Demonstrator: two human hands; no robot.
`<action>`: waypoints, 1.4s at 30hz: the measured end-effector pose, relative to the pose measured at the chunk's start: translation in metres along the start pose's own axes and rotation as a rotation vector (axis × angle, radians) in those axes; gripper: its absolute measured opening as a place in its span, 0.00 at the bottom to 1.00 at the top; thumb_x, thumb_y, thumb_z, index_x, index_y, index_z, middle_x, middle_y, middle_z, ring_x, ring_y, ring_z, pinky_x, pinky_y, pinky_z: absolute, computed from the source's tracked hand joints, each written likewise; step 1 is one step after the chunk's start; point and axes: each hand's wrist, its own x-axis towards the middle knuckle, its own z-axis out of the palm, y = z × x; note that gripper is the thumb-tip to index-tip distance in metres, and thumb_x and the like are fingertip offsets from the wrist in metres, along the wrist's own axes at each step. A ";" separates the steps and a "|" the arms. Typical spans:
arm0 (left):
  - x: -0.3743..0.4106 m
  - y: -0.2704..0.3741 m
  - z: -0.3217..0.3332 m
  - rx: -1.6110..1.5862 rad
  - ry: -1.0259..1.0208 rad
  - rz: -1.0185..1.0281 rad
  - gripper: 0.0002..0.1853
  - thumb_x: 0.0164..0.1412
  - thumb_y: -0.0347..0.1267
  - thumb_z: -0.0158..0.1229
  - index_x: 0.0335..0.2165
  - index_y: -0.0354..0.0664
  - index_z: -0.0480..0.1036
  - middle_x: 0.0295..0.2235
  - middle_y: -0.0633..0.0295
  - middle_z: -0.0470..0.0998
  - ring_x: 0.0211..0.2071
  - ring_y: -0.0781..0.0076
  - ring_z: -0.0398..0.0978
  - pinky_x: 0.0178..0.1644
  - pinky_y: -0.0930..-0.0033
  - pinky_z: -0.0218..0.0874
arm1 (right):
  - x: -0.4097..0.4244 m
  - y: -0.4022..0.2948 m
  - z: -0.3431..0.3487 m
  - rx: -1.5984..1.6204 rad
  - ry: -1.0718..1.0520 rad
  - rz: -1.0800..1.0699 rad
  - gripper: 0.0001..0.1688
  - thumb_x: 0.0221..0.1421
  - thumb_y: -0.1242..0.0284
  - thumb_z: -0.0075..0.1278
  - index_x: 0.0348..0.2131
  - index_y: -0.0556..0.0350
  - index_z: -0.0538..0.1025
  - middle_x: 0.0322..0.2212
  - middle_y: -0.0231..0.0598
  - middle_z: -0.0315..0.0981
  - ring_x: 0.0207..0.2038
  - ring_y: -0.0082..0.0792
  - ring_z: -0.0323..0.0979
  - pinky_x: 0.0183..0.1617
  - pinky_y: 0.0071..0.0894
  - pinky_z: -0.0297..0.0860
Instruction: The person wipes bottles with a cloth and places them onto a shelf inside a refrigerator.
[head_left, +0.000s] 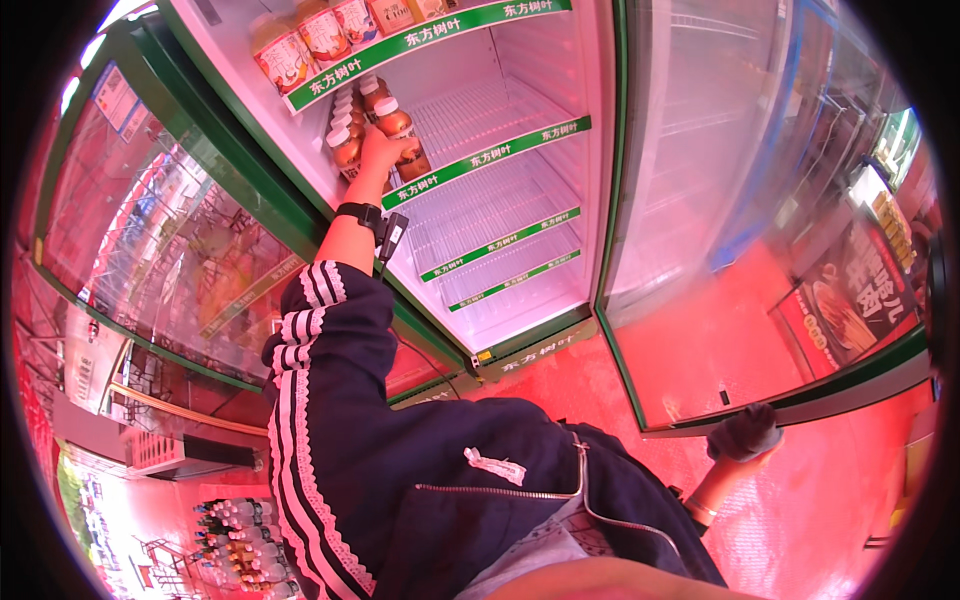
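Note:
My left hand (388, 150), with a black strap and small device at its wrist, reaches into the upright drinks fridge. Its fingers are around an amber drink bottle (395, 120) with a white cap, standing at the front of a wire shelf. More white-capped bottles (345, 146) form a row just left of it. At lower right, my right hand (759, 456) holds a bunched dark grey cloth (744, 432) against the bottom frame of the open glass door (675, 424). The cloth hides most of its fingers.
Labelled drinks (322, 34) line the shelf above. Lower wire shelves (495, 225) have green edge strips. A closed glass-door fridge (172, 225) stands at left. Many bottles (244, 544) stand at lower left. A printed food poster (855, 300) shows at right, beyond the door glass.

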 end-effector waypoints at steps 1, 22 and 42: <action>-0.003 0.007 0.000 0.104 0.035 -0.005 0.36 0.36 0.27 0.67 0.45 0.29 0.59 0.36 0.53 0.73 0.34 0.67 0.74 0.36 0.69 0.66 | 0.002 0.000 -0.006 -0.036 -0.061 0.010 0.20 0.57 0.60 0.38 0.31 0.61 0.69 0.21 0.37 0.67 0.18 0.30 0.65 0.20 0.30 0.62; 0.023 0.074 0.002 1.247 0.097 0.147 0.29 0.39 0.27 0.64 0.42 0.39 0.59 0.42 0.49 0.67 0.45 0.52 0.66 0.44 0.58 0.62 | 0.011 -0.003 -0.010 -1.270 -0.262 -0.878 0.06 0.35 0.76 0.45 0.15 0.56 0.62 0.14 0.33 0.61 0.21 0.34 0.63 0.33 0.30 0.64; 0.086 0.007 -0.009 1.482 0.160 0.078 0.14 0.55 0.35 0.47 0.40 0.41 0.61 0.40 0.51 0.69 0.46 0.55 0.66 0.47 0.60 0.59 | 0.021 0.012 -0.045 -1.223 -0.238 -0.718 0.06 0.33 0.76 0.45 0.18 0.51 0.62 0.14 0.28 0.59 0.18 0.27 0.60 0.30 0.26 0.62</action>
